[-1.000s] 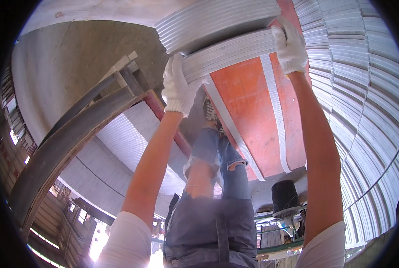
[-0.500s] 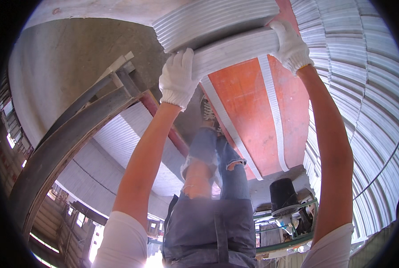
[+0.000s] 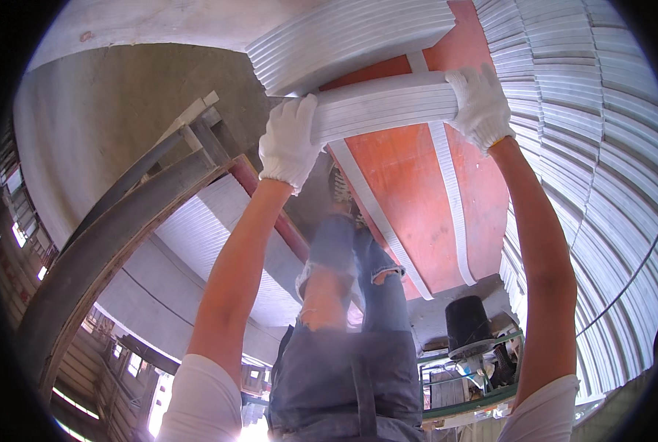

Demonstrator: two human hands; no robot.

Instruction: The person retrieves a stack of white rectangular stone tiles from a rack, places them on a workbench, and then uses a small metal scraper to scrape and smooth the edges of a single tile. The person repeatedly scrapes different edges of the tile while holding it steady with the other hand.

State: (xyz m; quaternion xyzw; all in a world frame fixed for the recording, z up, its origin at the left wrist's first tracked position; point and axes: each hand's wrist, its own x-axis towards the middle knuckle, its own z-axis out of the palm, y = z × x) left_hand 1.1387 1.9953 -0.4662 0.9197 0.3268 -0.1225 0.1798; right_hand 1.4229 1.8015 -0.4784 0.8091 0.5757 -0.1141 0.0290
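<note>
Both my hands wear white knitted gloves. Between them is a stack of grey, flat metal-looking strips [image 3: 388, 105], lying crosswise over an orange-red board [image 3: 395, 166]. My left hand [image 3: 288, 144] is closed round the stack's left end, and my right hand [image 3: 481, 107] grips its right end, thumb sides toward the strips. Just beyond lies a larger pile of grey ribbed strips [image 3: 351, 44], with a gap showing the board between the two. Whether the held stack touches the board, I cannot tell.
Two pale bands [image 3: 373, 202] run along the board toward me. Long grey ribbed panels [image 3: 564, 147] are piled at the right. A dark metal frame [image 3: 145, 214] rises at the left. Near my legs at the right, a black bucket-shaped object [image 3: 467, 324] rests by a green-railed stand [image 3: 483, 404].
Both hands have drawn the strip stack toward me, away from the larger pile. A gap with red board and a pale band now shows between them.
</note>
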